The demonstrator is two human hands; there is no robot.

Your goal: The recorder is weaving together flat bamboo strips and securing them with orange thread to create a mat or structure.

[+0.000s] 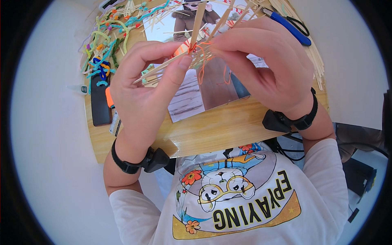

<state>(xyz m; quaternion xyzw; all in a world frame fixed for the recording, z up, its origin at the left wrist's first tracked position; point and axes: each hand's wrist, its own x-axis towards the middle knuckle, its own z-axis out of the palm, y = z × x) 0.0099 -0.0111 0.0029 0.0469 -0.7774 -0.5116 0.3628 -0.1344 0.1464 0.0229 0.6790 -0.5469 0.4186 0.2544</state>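
Note:
Over the table, my left hand [141, 94] pinches a framework of thin bamboo sticks [197, 24] between thumb and fingers. Orange thread [201, 75] is wound round the joint where the sticks cross, and loose loops hang below it. Beside that joint, my right hand [277, 61] has thumb and forefinger closed on the thread. Some sticks stand up and away from me, while others slant down behind my left thumb. My fingers hide part of the joint.
Under my hands lies a printed photo sheet [188, 104]. Coloured pipe cleaners [107, 38], a dark phone [100, 104] and an orange-capped item [109, 98] are at left. Blue-handled pliers [290, 28] and loose bamboo sticks [317, 67] lie at right on the wooden table [220, 136].

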